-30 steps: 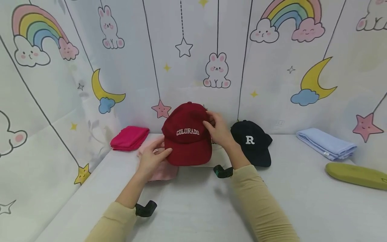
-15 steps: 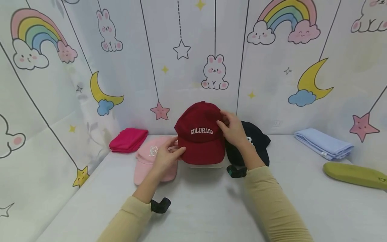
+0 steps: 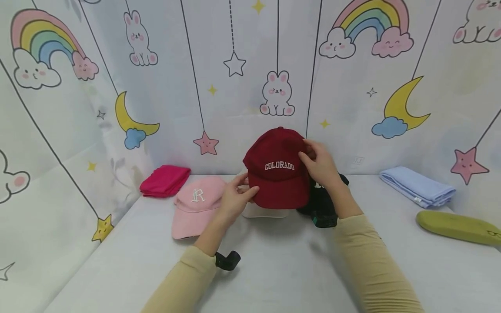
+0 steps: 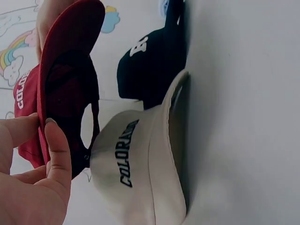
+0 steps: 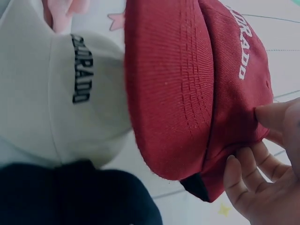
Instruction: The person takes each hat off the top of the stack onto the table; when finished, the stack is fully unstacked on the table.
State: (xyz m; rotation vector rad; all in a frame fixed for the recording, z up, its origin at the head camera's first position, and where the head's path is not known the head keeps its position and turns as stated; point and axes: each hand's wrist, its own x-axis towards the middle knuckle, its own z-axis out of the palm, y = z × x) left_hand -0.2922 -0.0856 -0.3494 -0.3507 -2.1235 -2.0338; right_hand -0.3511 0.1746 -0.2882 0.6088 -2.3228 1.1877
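Observation:
A dark red baseball cap (image 3: 278, 150) with COLORADO in white letters hangs upright above the table, its brim towards me. My left hand (image 3: 236, 195) pinches the left edge of its brim between thumb and fingers. On the other side my right hand (image 3: 322, 164) grips the side of the crown. Behind and below it sits a cream cap (image 4: 140, 159) with dark COLORADO lettering, mostly hidden in the head view. A black cap (image 4: 150, 61) with a white R lies beside the cream one, partly covered by my right hand and the red cap in the head view.
A pink cap (image 3: 195, 208) rests on the white table (image 3: 274, 269) to the left of the cream one. Farther left lies a folded magenta cloth (image 3: 165, 181). At the right are a folded light blue cloth (image 3: 418, 186) and a long green soft-looking object (image 3: 458, 227).
Both hands have carried the red cap rightwards and slightly up, from near the pink cap to in front of the black one. The pink cap is now mostly uncovered.

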